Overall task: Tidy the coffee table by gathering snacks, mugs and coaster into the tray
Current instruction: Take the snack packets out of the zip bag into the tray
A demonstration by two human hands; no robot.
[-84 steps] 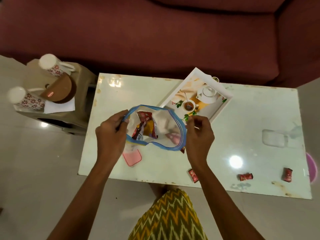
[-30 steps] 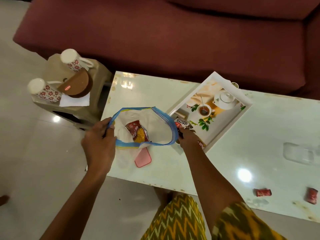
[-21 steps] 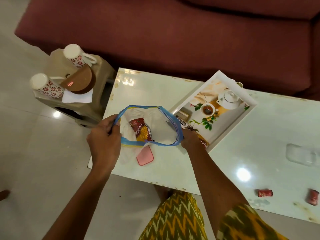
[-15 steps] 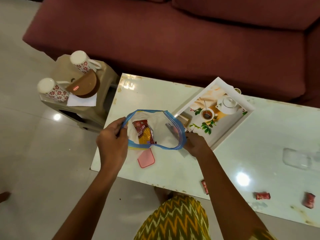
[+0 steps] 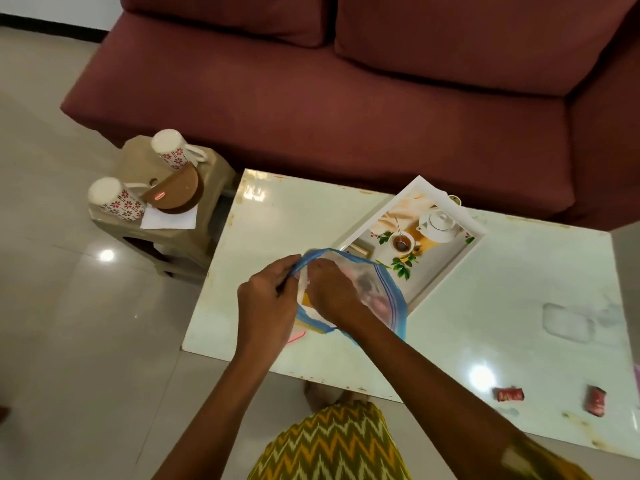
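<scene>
A clear zip bag with a blue rim (image 5: pixel 384 296) is held over the near left part of the white coffee table (image 5: pixel 277 220). My left hand (image 5: pixel 266 306) pinches the bag's left rim. My right hand (image 5: pixel 332 292) reaches into the bag's mouth, and its fingers are hidden by the plastic and the snack packets inside. The white tray (image 5: pixel 446 268), printed with a teapot and cup, lies just behind the bag. Two red wrapped candies (image 5: pixel 508 394) (image 5: pixel 595 405) lie near the table's front right edge. Two flowered mugs (image 5: pixel 169 148) (image 5: pixel 114 197) and a round brown coaster (image 5: pixel 175 192) sit on a stool.
The beige stool (image 5: pixel 194 233) stands left of the table, with white paper under the coaster. A pink flat piece (image 5: pixel 298 336) pokes out under the bag. A clear plastic lid (image 5: pixel 566 322) lies at the table's right. A maroon sofa (image 5: pixel 346 109) runs behind the table.
My right hand left the bag's right rim and pushed inside the bag. The bag's mouth has narrowed and tilted, hiding the packets. My left hand keeps its hold on the rim.
</scene>
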